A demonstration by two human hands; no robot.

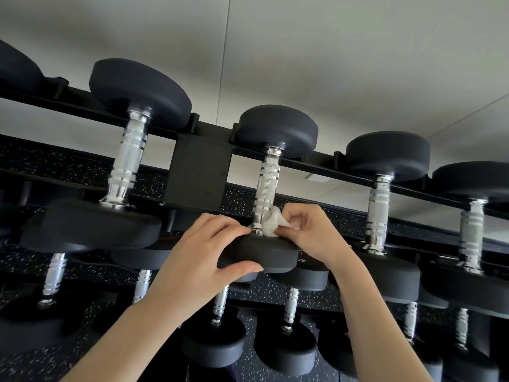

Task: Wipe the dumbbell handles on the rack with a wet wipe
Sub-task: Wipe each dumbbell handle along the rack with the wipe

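Right hand [314, 232] pinches wipe [271, 226] against handle [265, 188]; left hand [203, 249] grips weight [264, 250].

Two hands, left hand [203, 249] and right hand [311, 232], on bare forearms [132, 326] -- nails [255, 268] short and plain.

black rack [197, 172], dumbbells [137, 150] resting across rails

Even soft daylight, chrome glare, wide-angle bending at edges.
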